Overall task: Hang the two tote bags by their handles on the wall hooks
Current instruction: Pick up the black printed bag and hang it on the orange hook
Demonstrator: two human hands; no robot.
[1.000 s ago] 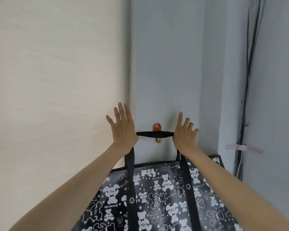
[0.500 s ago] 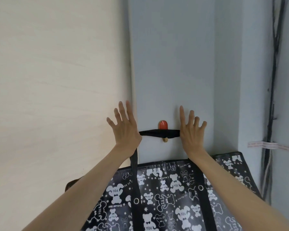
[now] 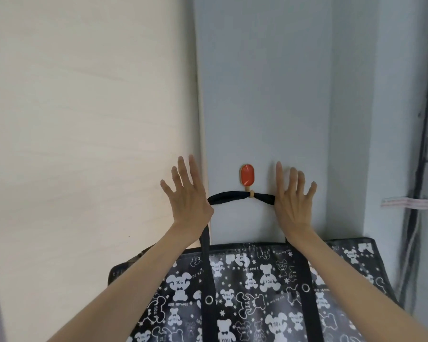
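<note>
A black tote bag [image 3: 255,299] printed with white bears hangs in front of me below a grey wall. Its black handle [image 3: 229,196] lies across the wooden peg of an orange oval wall hook [image 3: 247,178] and is bunched at the peg. My left hand [image 3: 188,204] is at the handle's left end and my right hand [image 3: 290,206] at its right end. Both hands have the fingers spread against the wall, with the strap passing under the palms and the thumbs hidden. Only one bag is in view.
A pale wood-grain panel [image 3: 84,144] fills the left side and meets the grey wall [image 3: 269,95] beside the hook. Dark cables [image 3: 421,156] run down the right corner, crossed by a strip of tape [image 3: 410,203].
The handle was stretched straight between my hands across the front of the hook. It has come down onto the peg below the orange plate and now bunches there. The view shifted slightly.
</note>
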